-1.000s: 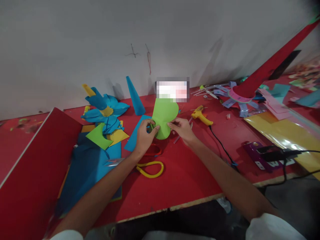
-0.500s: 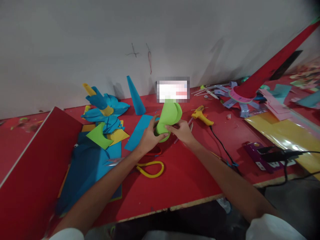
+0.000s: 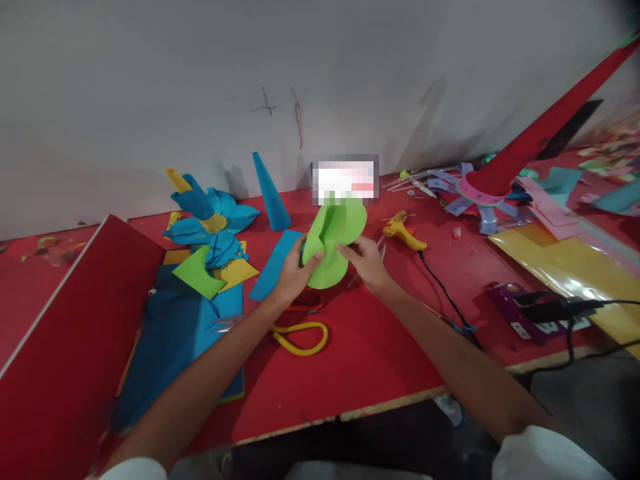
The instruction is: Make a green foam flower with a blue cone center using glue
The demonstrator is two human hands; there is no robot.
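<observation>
A light green foam sheet piece (image 3: 334, 250) with rounded lobes is held up over the table, a fold running down its middle. My left hand (image 3: 296, 270) grips its left edge, thumb in front and fingers behind. On the right side, my right hand (image 3: 367, 263) pinches it between thumb and fingers. Below my left hand lie scissors with a yellow handle loop (image 3: 301, 339) and a red handle part. A blue strip (image 3: 277, 265) rests on the table just left of my left hand. Behind it stands a blue cone (image 3: 273, 193).
A blue and yellow foam flower (image 3: 213, 217) stands at back left, near green scrap (image 3: 199, 273) and blue sheets (image 3: 170, 347). A yellow glue gun (image 3: 404, 232) with black cord lies right of my hands. Farther right are a purple power strip (image 3: 525, 313) and a red cone (image 3: 530, 140).
The green piece was curled over and is now opened out, showing a wider face with a crease. Both hands shifted slightly and keep hold of it.
</observation>
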